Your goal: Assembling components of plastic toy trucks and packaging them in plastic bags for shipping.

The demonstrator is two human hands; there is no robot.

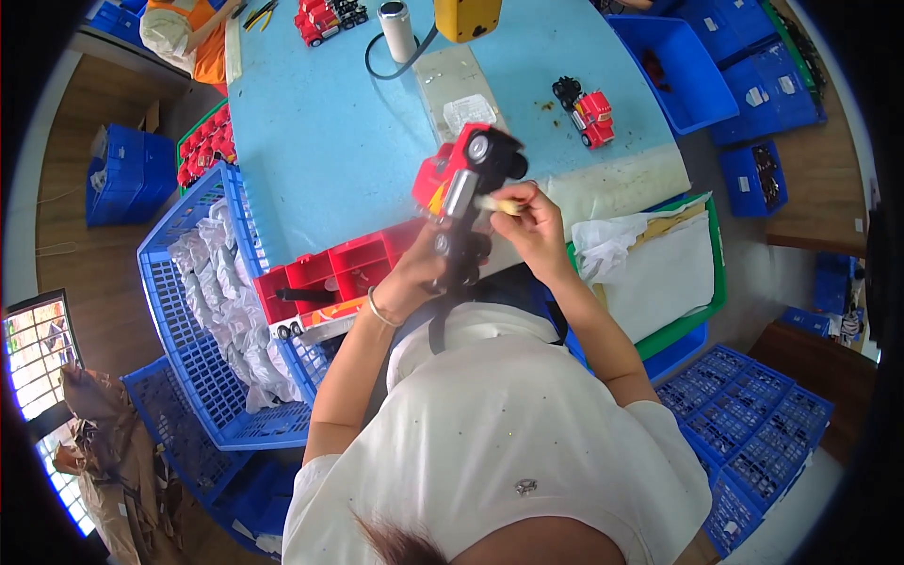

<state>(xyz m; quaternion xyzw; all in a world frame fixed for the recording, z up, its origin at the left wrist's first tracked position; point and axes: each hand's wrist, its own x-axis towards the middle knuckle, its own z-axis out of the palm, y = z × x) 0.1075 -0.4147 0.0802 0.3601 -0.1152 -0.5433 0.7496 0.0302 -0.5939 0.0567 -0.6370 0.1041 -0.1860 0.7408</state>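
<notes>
A red toy truck (438,179) with a black chassis and a silver side tank is held up tilted over the table's near edge. My left hand (414,268) grips it by the black rear end, around the wheels, partly blurred. Between the fingers of my right hand (537,231) is a small yellow-and-white brush (507,204), its pale end against the truck's side by the silver tank. The brush's exact shape is partly covered by my fingers. Below my left wrist lies a red compartmented trailer (325,273) with small wheels.
On the blue table (311,151) stand another red truck (589,115), a white cylinder (397,30) and a yellow device (466,19). A blue basket (151,254) of wrapped pieces is at left; a green-rimmed tray (720,254) with white sheets is at right. A co-worker (193,42) is far left.
</notes>
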